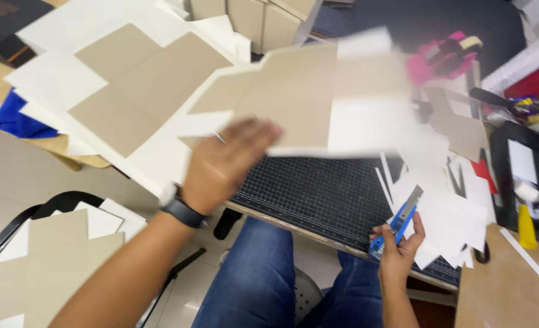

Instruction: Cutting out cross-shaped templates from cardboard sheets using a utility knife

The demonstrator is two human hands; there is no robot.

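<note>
The left hand (224,161) grips one blurred grey-and-white cardboard sheet (318,97); the right hand (400,243) is closed around one blue utility knife (397,222) over the bench (318,194).

A wooden desk (318,234) is seen across the frame's middle, covered by a dark gridded cutting mat (318,191); white paper offcuts (446,212) are piled at right, flat card cutouts (130,91) are stacked at upper left

A black gridded cutting mat (318,194) covers the table, with white paper offcuts (452,212) scattered at its right. Cut cardboard blanks (57,255) lie stacked on a black chair (14,222); blue cloth (14,118) lies far left.
</note>
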